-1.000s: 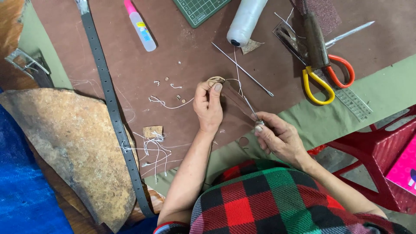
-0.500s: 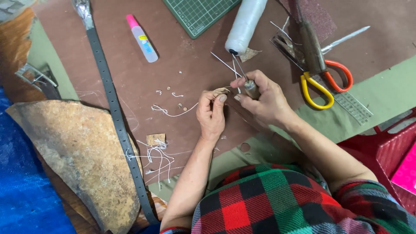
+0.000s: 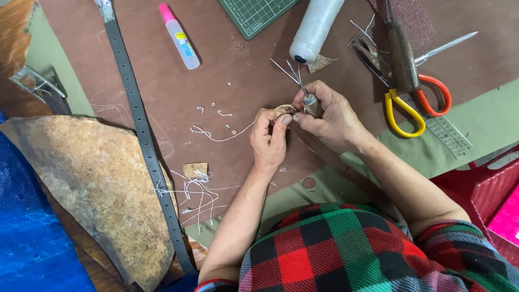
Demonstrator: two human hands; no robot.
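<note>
My left hand (image 3: 271,139) pinches a small tan leather loop (image 3: 283,111) between thumb and fingers over the brown work mat (image 3: 227,81). My right hand (image 3: 331,115) grips a wooden-handled awl (image 3: 311,103) right beside the loop, its metal tip pointing up and away from me toward the white thread spool (image 3: 316,28). A thin white thread (image 3: 216,135) trails left from the loop across the mat. The two hands touch at the loop.
A dark punched leather strap (image 3: 141,140) runs down the left, beside a rough brown hide piece (image 3: 92,184). A glue bottle with pink cap (image 3: 179,36), green cutting mat (image 3: 254,13), yellow-and-red scissors (image 3: 413,97), a clear ruler (image 3: 448,132), thread scraps (image 3: 194,184) and a red crate (image 3: 481,189) surround the hands.
My right hand has come up from near my body to meet my left hand at the loop, bringing the awl with it. My left hand has stayed in place.
</note>
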